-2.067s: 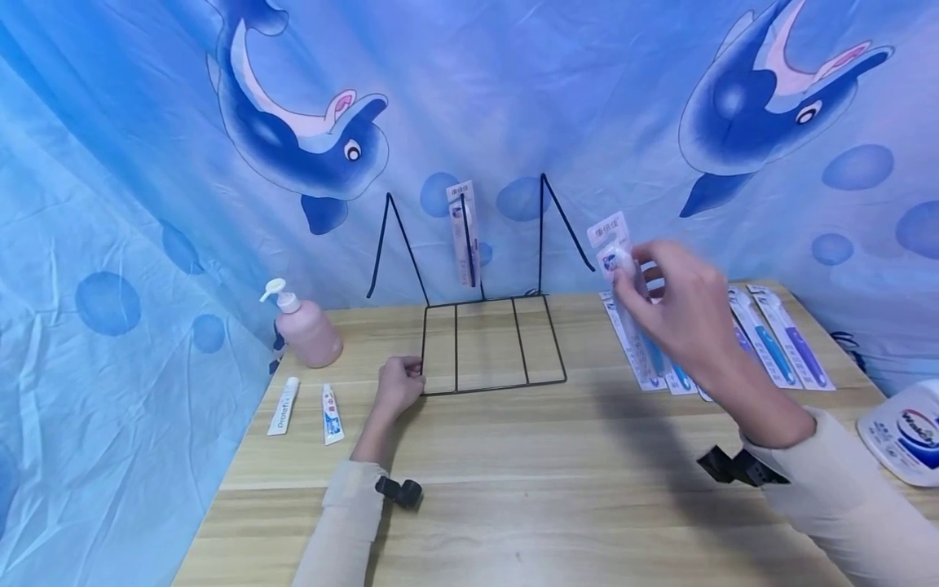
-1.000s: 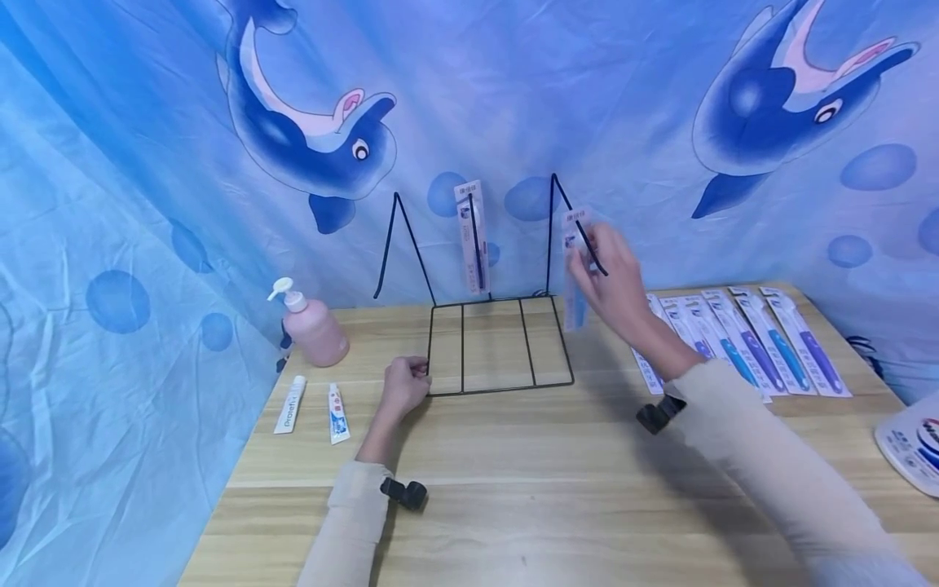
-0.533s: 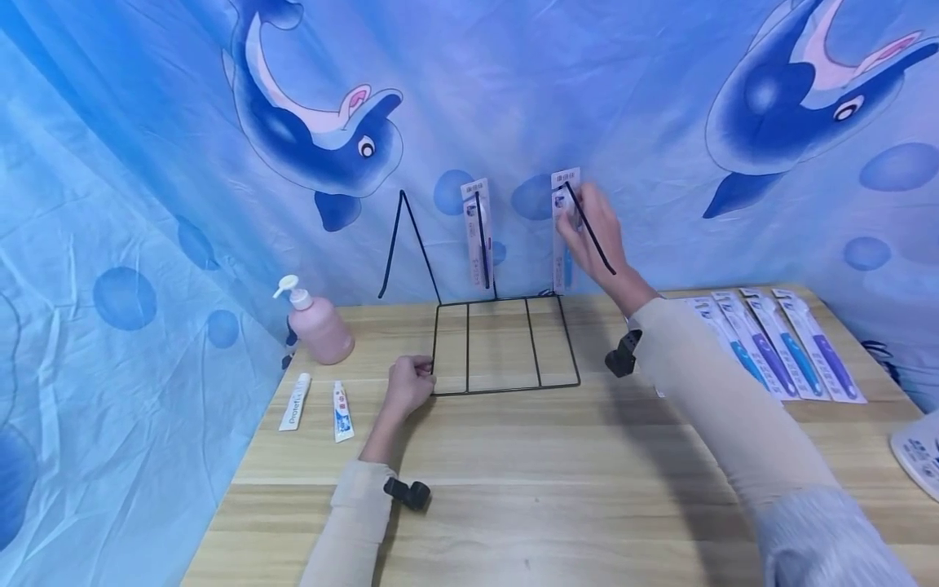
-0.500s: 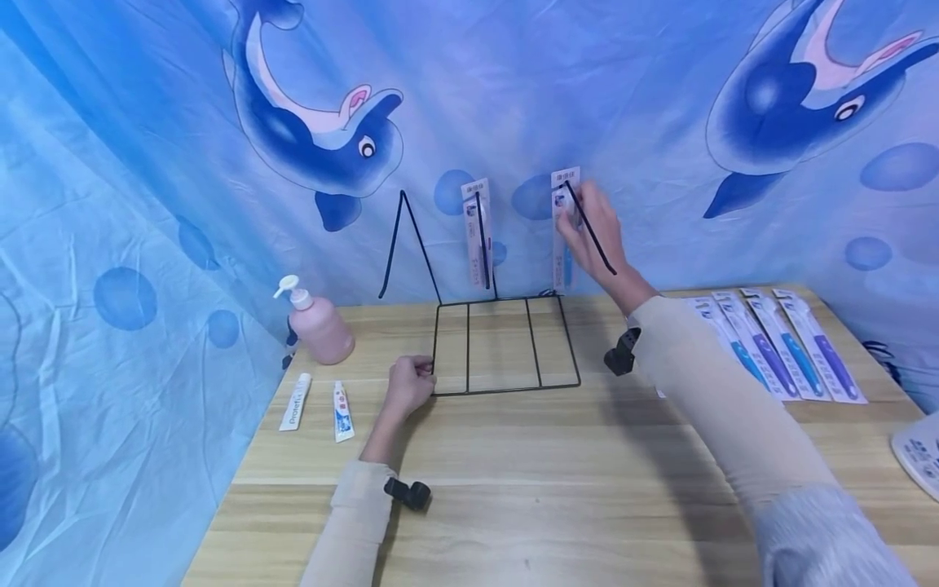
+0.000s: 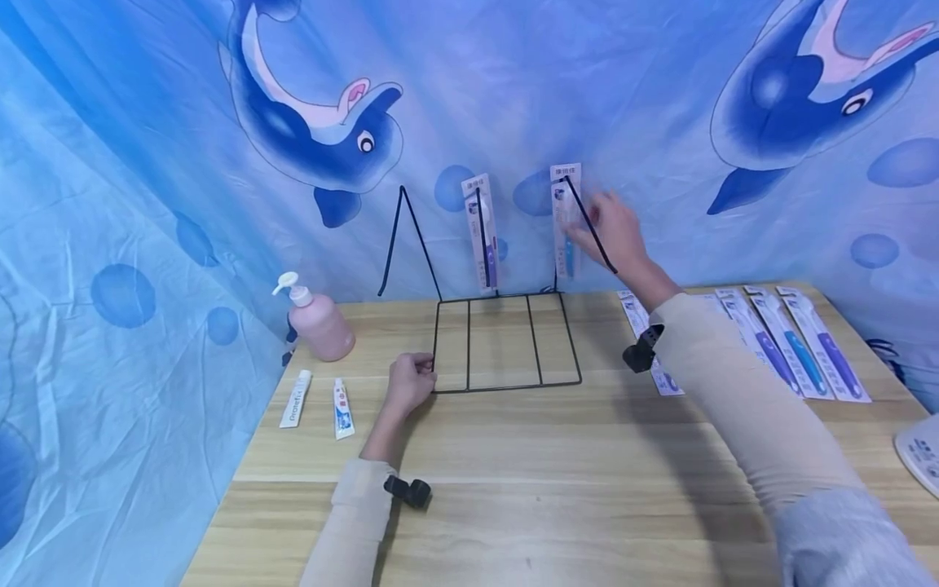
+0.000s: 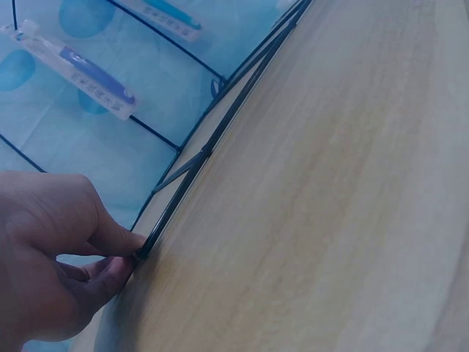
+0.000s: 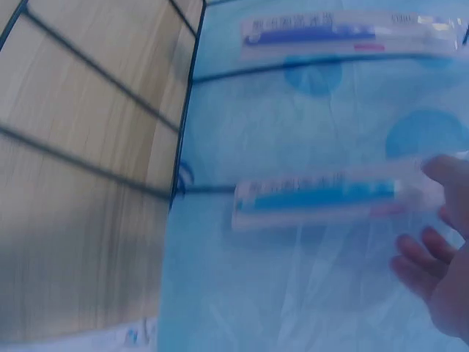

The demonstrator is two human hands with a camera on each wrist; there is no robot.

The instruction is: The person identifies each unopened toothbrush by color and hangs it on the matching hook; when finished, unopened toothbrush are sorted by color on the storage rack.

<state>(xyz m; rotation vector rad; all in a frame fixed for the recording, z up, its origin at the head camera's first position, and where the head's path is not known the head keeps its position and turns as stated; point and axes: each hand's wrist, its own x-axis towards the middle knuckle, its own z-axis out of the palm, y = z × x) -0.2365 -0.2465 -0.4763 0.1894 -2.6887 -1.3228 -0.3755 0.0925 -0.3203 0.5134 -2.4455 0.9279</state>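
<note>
Nearby, the left hand [image 5: 411,383] pinched the probably stiff wire rack [image 5: 506,387] by its left side. Beyond, the right hand [image 5: 614,235], fingers parted, contact unclear, hovered beside the toothbrush pack [image 5: 561,214] hung on the right hook [image 5: 591,224]; presumably light and slick, it suited an edge hold.

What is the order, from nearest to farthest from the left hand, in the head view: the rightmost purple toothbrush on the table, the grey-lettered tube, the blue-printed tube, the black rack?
1. Black rack: the left hand pinches its left side.
2. Blue-printed tube: just left of the hand.
3. Grey-lettered tube: farther left.
4. Rightmost purple toothbrush: far over on the right.
</note>
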